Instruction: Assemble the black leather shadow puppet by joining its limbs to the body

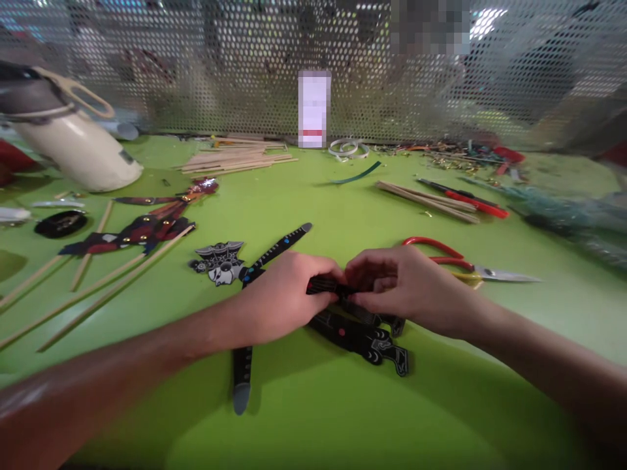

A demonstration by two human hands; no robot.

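Note:
A flat black shadow puppet lies on the green table in front of me. Its head [220,261] points left, one thin arm [281,247] reaches up and right, another arm [241,378] hangs toward me, and its legs [372,343] stretch right. My left hand [284,297] is closed on the puppet's body from the left. My right hand [406,287] pinches the same black piece [323,284] from the right. The fingertips of both hands meet over the middle of the puppet, whose torso is partly hidden.
Red-handled scissors [460,264] lie just behind my right hand. A finished red and black puppet [142,228] with bamboo sticks [98,287] rests at the left. More sticks [235,160], a white jug [73,147], red pens [470,199] and a mesh screen [245,65] stand at the back.

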